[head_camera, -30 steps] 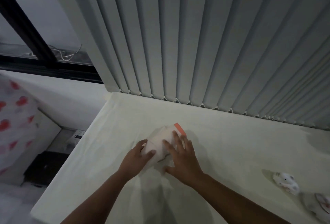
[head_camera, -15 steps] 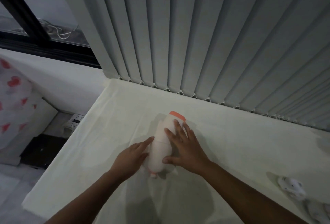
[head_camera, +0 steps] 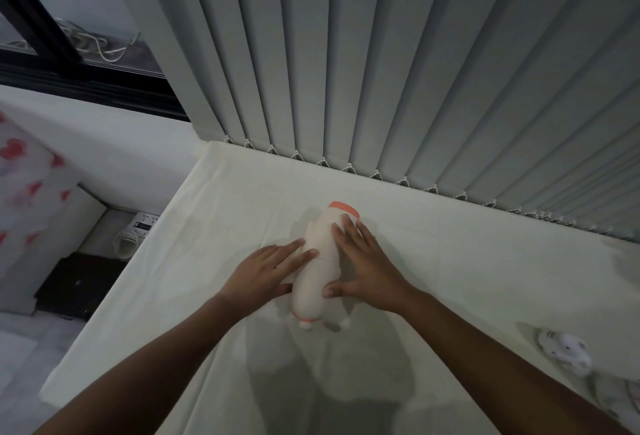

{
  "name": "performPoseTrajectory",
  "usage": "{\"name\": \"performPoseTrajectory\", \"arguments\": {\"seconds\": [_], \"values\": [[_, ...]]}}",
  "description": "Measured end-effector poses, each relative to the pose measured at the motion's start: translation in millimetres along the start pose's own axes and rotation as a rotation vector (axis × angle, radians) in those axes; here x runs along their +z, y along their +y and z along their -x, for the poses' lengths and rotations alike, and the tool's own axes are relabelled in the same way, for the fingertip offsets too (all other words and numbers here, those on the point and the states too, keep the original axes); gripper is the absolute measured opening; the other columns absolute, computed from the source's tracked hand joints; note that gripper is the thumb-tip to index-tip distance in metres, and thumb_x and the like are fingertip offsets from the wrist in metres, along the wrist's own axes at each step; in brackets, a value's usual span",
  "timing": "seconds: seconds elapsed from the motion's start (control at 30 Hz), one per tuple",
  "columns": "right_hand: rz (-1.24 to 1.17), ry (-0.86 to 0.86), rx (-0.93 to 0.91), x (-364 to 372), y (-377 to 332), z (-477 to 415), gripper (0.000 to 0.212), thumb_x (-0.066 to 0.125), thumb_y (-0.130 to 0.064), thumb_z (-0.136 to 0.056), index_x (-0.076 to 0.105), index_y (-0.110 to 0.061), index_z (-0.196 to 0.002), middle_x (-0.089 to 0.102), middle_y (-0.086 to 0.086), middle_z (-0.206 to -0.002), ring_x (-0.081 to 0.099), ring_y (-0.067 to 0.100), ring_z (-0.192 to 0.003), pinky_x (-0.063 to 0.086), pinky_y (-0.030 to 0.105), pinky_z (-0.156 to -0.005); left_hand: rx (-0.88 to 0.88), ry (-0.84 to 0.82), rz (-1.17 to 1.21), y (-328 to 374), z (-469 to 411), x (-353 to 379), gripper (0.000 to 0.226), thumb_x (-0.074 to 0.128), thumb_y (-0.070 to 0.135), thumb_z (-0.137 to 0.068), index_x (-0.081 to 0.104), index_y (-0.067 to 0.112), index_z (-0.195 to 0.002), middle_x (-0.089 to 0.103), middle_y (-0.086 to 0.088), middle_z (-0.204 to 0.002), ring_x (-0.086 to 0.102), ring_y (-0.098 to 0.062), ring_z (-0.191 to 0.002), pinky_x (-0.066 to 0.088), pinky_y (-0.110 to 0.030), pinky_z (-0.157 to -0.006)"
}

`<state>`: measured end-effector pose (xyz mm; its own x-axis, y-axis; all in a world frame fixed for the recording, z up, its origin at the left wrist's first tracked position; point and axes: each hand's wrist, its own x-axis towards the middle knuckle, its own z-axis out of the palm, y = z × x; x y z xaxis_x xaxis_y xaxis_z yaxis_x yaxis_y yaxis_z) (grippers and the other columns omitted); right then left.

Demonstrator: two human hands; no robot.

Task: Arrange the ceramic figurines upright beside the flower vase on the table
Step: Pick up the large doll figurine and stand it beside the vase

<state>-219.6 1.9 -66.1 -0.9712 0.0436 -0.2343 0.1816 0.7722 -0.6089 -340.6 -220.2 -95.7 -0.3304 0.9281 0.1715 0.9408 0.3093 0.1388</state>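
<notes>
Grip, both hands: our left hand (head_camera: 268,266) lies flat-fingered against the near-left flank of the tall white figurine (head_camera: 320,266), and our right hand (head_camera: 363,263) is spread over its top and right side, thumb pressing near the lower body; neither hand is clenched round it, so we judge this a cradling hold between open palms, not a firm clasp.
Counter: we work on a counter (head_camera: 467,261) draped in a pale cloth; a loose cloth could slide or ruck under a base as we tip the figurine upright, and we judge that the largest risk.
Blinds: vertical blinds (head_camera: 381,70) hang just behind the far edge; a figurine stood too far back could knock them.
Tall white figurine: it is tilted, orange-rimmed end (head_camera: 343,208) toward the blinds and small round feet toward us, near the counter's middle; smooth glazed ceramic held only by flat fingers could roll leftward toward the counter's open left edge.
Small figurines: a small white figurine (head_camera: 566,353) lies on its side at the near right, with another partly visible one (head_camera: 620,396) just beyond the corner; our right forearm passes near them and could nudge them.
Flower vase: we cannot see one, so the target spot is uncertain.
</notes>
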Motion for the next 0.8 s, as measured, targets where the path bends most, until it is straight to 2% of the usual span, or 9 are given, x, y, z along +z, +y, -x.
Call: {"name": "performPoseTrajectory", "arguments": {"seconds": [0.2,0.33,0.47,0.53,0.67,0.8], "values": [[-0.21,0.028,0.083,0,4,-7,0.088,0.069,-0.06,-0.073,0.02,-0.046,-0.145,-0.01,-0.007,-0.16,-0.001,0.016,-0.147,0.011,0.042,-0.12,0.056,0.042,0.014,-11,-16,-14,0.06,0.03,0.059,-0.093,0.042,0.02,-0.136,0.062,-0.006,-0.129,0.065,-0.022,-0.103,0.052,-0.031,-0.089],[-0.297,0.082,0.111,0,-4,-12,0.072,0.062,-0.057,-0.08,0.03,-0.042,-0.143,-0.002,0.003,-0.161,0.004,0.02,-0.148,0.011,0.039,-0.12,0.041,0.011,0.027,-17,-24,-25,0.063,0.03,0.06,-0.092,0.045,0.018,-0.136,0.069,-0.001,-0.114,0.065,-0.018,-0.096,0.052,-0.033,-0.088],[-0.391,0.107,0.128,-6,-10,-10,0.06,0.054,-0.053,-0.086,0.035,-0.041,-0.141,0.006,0.008,-0.161,0.008,0.02,-0.148,0.011,0.033,-0.118,-0.009,-0.02,0.065,-12,-31,-35,0.068,0.023,0.063,-0.092,0.047,0.017,-0.136,0.071,-0.001,-0.099,0.065,-0.018,-0.084,0.046,-0.022,-0.073],[-0.395,0.134,0.123,-6,-12,-10,0.059,0.048,-0.059,-0.084,0.037,-0.042,-0.14,0.01,0.009,-0.161,0.011,0.019,-0.147,0.012,0.029,-0.115,-0.049,-0.018,0.097,-9,-32,-38,0.07,0.025,0.067,-0.089,0.045,0.02,-0.137,0.071,0.0,-0.098,0.065,-0.018,-0.083,0.042,-0.019,-0.069],[-0.471,0.191,0.12,-10,-17,-12,0.057,0.039,-0.073,-0.083,0.046,-0.046,-0.133,0.025,0.006,-0.157,0.015,0.014,-0.147,0.017,0.032,-0.117,-0.167,-0.009,0.231,2,-34,-38,0.073,0.043,0.065,-0.076,0.034,0.032,-0.14,0.07,-0.003,-0.103,0.064,-0.026,-0.085,0.045,-0.025,-0.064],[-0.666,0.124,0.138,-25,-27,1,0.052,0.043,-0.06,-0.082,0.055,-0.038,-0.128,0.036,-0.006,-0.151,0.025,0.005,-0.141,0.022,0.023,-0.11,-0.243,-0.023,0.341,13,-32,-38,0.078,0.045,0.073,-0.069,0.027,0.042,-0.139,0.07,-0.001,-0.107,0.064,-0.025,-0.09,0.051,-0.031,-0.069]]}}
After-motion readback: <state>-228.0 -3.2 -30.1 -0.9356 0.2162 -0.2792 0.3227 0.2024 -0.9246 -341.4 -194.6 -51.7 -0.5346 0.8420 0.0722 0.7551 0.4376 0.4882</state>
